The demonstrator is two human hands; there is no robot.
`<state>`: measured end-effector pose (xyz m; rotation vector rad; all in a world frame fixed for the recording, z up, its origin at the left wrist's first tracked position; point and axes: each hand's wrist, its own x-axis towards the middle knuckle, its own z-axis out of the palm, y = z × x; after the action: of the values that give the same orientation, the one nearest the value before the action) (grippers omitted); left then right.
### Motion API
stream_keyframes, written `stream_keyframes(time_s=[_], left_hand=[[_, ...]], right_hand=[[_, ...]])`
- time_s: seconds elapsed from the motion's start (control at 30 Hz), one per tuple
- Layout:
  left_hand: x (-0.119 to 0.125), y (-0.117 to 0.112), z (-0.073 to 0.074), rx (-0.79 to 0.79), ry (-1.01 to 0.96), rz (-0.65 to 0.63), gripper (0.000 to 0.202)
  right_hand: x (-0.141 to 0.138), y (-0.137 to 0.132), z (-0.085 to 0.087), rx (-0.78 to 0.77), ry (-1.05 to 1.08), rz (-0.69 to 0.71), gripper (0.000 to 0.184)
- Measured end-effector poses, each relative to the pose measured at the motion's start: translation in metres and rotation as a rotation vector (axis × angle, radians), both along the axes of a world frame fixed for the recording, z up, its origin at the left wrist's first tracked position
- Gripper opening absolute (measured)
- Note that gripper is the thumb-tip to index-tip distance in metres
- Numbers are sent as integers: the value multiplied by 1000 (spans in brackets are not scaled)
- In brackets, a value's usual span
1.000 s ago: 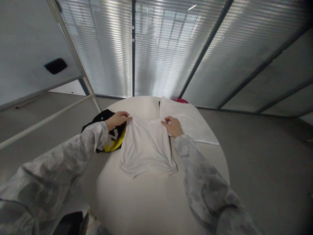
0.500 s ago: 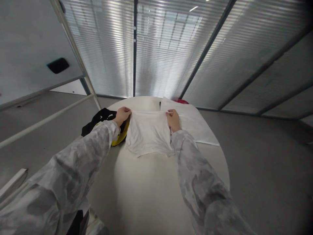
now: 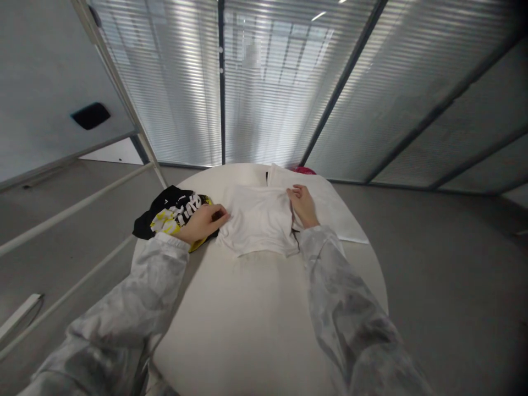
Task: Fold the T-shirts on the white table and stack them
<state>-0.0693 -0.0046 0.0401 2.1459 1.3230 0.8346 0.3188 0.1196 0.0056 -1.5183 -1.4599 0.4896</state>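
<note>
A thin white garment (image 3: 262,220) lies spread on the white table (image 3: 251,308), its near hem wavy and its surface lightly creased. My left hand (image 3: 205,223) is at the garment's left edge, thumb and fingertips closed on the fabric there. At the upper right corner, my right hand (image 3: 304,204) pinches the edge between thumb and fingers. A black garment with yellow and white print (image 3: 165,214) lies bunched beside and partly behind my left hand. To the right, a flat white cloth (image 3: 338,214) is partly covered by my right hand and sleeve.
Something red (image 3: 304,170) shows at the table's far edge, behind the white cloth. A pale metal frame with rails (image 3: 78,206) stands at the left. Beyond the table rises a ribbed translucent wall (image 3: 264,121) with dark posts.
My left hand has left the garment's upper left corner and moved down to its left edge, uncovering more of the black garment's print. My right hand stays at the upper right corner.
</note>
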Motion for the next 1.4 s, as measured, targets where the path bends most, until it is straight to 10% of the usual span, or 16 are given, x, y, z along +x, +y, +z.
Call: stream_keyframes(time_s=[0.23, 0.6, 0.93, 1.17, 1.4], left_hand=[[-16, -10, 6, 9, -1, -228, 44], [-14, -47, 22, 148, 149, -280, 35], [-17, -54, 15, 186, 73, -259, 19], [-22, -59, 6, 240, 91, -244, 19], [-27, -76, 8, 248, 75, -182, 17]], right_hand=[[15, -86, -10, 237, -266, 139, 43], [-4, -189, 20, 303, -585, 424, 8], [-30, -190, 28, 331, -662, 622, 25], [-87, -138, 57, 326, -573, 826, 44], [-154, -82, 21, 294, -519, 1014, 23]])
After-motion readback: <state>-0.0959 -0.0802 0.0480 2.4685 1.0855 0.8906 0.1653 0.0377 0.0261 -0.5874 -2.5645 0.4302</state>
